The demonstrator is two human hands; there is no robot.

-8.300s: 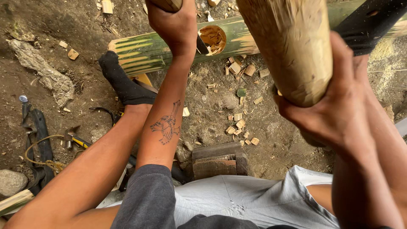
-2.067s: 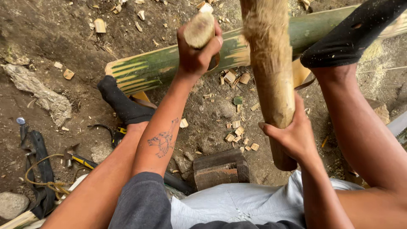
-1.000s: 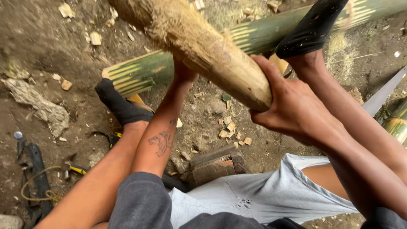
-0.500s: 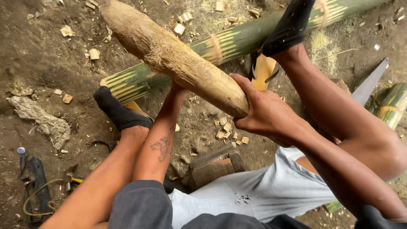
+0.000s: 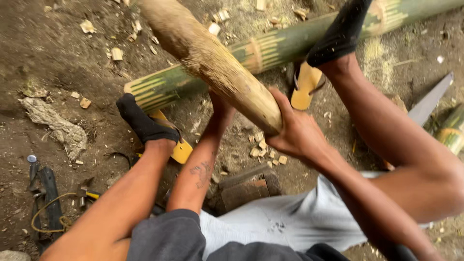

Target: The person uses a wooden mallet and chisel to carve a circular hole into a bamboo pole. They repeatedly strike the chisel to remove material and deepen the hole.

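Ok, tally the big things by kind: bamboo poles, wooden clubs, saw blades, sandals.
Bamboo poles: 2, long one, another at right edge
Wooden clubs: 1
Saw blades: 1
Sandals: 2
Total: 6

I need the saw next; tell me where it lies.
The saw lies on the dirt at the right edge of the head view, beyond the right knee, beside a green bamboo piece.

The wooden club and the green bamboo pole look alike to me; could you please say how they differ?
The wooden club is pale, rough and fibrous; the bamboo pole is green with cut stripes. The club is raised in the right hand, tilted; the pole lies on the dirt under both socked feet. Both are long and round.
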